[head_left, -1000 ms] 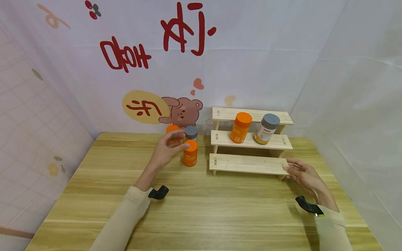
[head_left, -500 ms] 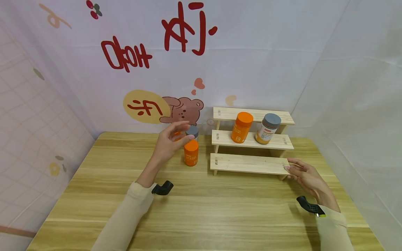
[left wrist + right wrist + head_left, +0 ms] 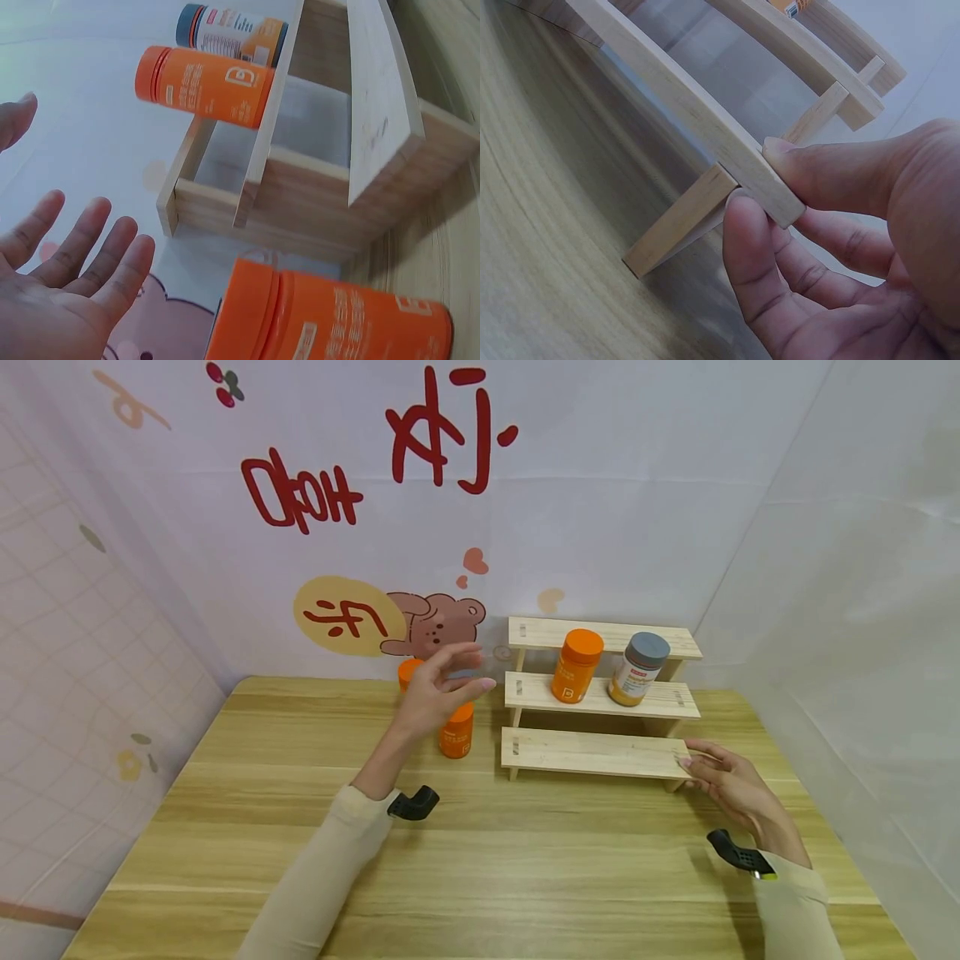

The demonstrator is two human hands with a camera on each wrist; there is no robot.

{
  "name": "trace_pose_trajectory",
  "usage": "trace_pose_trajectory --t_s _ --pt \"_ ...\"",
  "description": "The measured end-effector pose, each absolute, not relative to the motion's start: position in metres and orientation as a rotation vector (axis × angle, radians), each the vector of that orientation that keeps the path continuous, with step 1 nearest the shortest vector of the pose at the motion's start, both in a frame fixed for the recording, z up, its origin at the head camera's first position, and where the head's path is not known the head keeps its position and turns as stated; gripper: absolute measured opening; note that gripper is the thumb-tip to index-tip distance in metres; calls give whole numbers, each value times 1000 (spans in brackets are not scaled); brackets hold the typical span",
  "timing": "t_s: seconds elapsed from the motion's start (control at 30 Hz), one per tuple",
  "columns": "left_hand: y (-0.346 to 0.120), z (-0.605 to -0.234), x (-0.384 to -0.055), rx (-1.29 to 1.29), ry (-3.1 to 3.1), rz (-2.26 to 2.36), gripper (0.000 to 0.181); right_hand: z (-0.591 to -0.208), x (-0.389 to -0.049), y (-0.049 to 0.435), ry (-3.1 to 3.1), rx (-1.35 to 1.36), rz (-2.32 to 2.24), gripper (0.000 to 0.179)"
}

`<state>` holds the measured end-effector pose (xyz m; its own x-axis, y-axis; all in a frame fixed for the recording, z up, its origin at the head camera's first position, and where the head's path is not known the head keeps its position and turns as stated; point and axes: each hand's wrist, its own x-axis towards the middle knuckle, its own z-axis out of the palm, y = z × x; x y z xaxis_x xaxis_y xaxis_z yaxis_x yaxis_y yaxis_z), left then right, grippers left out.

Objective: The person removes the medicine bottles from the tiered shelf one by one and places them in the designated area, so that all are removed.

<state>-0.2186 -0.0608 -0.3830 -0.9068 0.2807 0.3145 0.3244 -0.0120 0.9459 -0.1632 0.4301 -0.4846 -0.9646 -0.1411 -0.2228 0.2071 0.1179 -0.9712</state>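
Note:
My left hand [image 3: 435,693] hovers with fingers apart over a group of bottles left of the shelf, holding nothing. In the left wrist view its palm and relaxed fingers [image 3: 97,262] show. The front orange pill bottle [image 3: 456,737] stands upright just below it; another orange-capped bottle [image 3: 408,673] peeks out behind, and the hand hides the grey-capped one there. At the wooden three-step shelf [image 3: 592,752], my right hand [image 3: 738,785] pinches the right end of the lowest board between thumb and fingers. On the middle step stand an orange bottle [image 3: 573,677] and a grey-capped white bottle [image 3: 636,675].
The wood-grain table [image 3: 480,860] stretches in front of the shelf. A white printed cloth [image 3: 600,485] hangs behind it, with more cloth at both sides. The shelf's top board [image 3: 600,635] sits close to the back cloth.
My left hand has moved right and slightly up, passing over the bottles toward the shelf and covering the grey-capped bottle. The right hand keeps its grip; the bottles have not moved.

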Motion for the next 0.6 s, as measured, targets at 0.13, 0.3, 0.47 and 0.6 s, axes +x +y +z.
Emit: trace_pose_trajectory --t_s 0.13,0.3,0.47,0.6 --pt "-51 -381 -219 -718 -2182 -2142 53 -486 -163 431 2132 70 -1934 55" --pt "-37 -378 -223 -807 -2185 -2168 57 -486 -163 431 2136 63 -1936 54" --pt "-25 -377 -227 -858 -2219 -2187 57 -486 -163 430 2136 62 -1935 50" --pt "-15 -376 -229 -879 -2267 -2190 59 -486 -163 430 2125 64 -1949 50"
